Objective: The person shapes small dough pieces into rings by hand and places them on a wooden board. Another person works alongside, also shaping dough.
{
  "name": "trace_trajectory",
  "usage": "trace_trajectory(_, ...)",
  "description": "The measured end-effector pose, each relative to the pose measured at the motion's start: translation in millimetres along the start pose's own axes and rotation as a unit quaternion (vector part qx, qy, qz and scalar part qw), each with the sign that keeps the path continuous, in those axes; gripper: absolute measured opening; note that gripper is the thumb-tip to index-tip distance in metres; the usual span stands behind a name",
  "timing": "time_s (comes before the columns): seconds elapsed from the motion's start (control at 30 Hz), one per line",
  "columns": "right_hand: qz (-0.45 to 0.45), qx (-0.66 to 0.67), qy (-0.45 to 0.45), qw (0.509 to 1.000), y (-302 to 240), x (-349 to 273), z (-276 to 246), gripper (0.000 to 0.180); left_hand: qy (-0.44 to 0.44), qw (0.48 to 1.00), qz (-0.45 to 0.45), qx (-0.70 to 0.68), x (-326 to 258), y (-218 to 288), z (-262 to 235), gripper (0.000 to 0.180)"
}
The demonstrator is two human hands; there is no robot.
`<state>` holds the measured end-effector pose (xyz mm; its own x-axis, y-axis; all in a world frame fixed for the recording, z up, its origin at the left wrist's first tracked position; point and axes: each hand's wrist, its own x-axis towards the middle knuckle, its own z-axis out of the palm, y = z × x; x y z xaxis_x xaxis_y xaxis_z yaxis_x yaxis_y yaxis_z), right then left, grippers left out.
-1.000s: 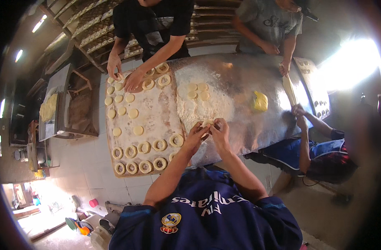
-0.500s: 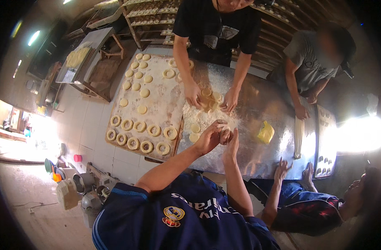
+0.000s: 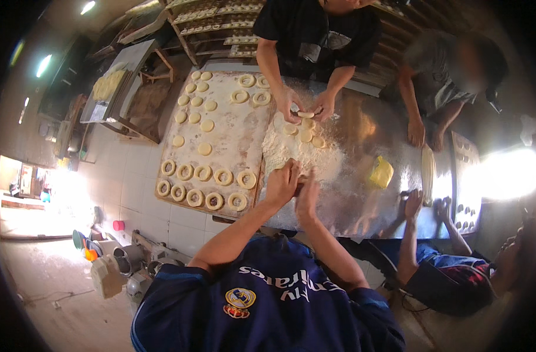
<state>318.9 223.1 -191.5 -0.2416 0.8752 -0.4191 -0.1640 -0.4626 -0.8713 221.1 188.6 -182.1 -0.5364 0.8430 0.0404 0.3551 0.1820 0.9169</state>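
Over the near edge of the white flour patch (image 3: 274,148), my left hand (image 3: 282,183) and my right hand (image 3: 306,198) are close together. The left hand's fingers are curled in; those of the right are pressed together beside it. Whatever lies between the palms is hidden. Just beyond my hands, several flat dough rounds (image 3: 306,136) lie in the flour. Across the table, a co-worker's two hands hold another dough round (image 3: 306,114) above the flour.
Left of the flour, a floured board (image 3: 227,138) bears dough rings (image 3: 223,177) and flat rounds (image 3: 204,149). A yellow bag-like item (image 3: 381,172) lies on the metal table (image 3: 353,199). Further right, co-workers' hands are near a long dough strip (image 3: 427,170).
My hands have come down nearer my body and left, covering where two dough rounds lay. The co-worker opposite has lifted a dough round and drawn back from the flour.
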Motion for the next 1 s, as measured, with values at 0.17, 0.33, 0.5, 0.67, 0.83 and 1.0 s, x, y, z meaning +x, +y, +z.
trace_trajectory(0.17,-0.034,-0.02,0.001,0.999,15,-3,60,0.048,-0.072,0.931,-0.224,-0.278,-1,-49,-63,0.035)
trace_trajectory(0.33,-0.165,-0.169,-0.105,0.966,55,12,97,0.023,-0.032,0.989,-0.043,-0.14,12,-82,-130,0.024)
trace_trajectory(0.5,-0.23,-0.218,-0.079,0.945,66,37,123,0.029,-0.023,0.999,-0.031,0.01,44,-96,-161,0.026)
trace_trajectory(0.67,-0.229,-0.309,0.112,0.916,66,31,69,0.025,-0.006,0.981,0.085,0.173,63,-127,-170,0.024)
trace_trajectory(0.83,-0.21,-0.455,0.085,0.861,59,0,22,0.025,-0.07,0.983,0.052,0.161,78,-132,-174,0.023)
trace_trajectory(1.0,-0.344,-0.614,0.047,0.708,71,-13,28,0.03,0.009,0.968,0.172,0.181,60,-102,-171,0.024)
